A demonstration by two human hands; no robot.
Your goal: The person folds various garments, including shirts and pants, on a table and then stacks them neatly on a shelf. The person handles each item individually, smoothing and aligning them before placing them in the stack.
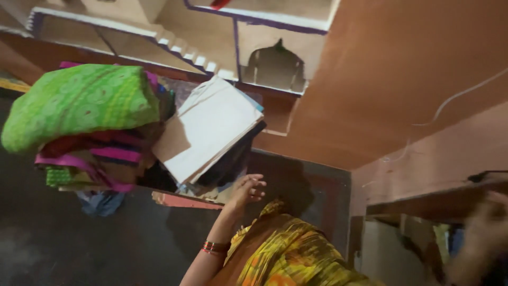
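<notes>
My left hand (246, 189), with red bangles at the wrist, reaches up with fingers spread and holds nothing. It is just under a tilted stack of pale cardboard sheets and books (209, 127), at or almost at the dark items below it. My right hand (488, 221) is a blur at the right edge, beside a dark wooden shelf edge (423, 204); its grip is unclear. A yellow patterned garment (288, 254) covers my body at the bottom.
A pile of folded cloth topped by a green quilted piece (79, 100) sits left of the stack, with pink and maroon layers beneath. Behind are cream wall niches with purple trim (275, 66) and an orange-brown wall (402, 74). The floor (79, 243) is dark.
</notes>
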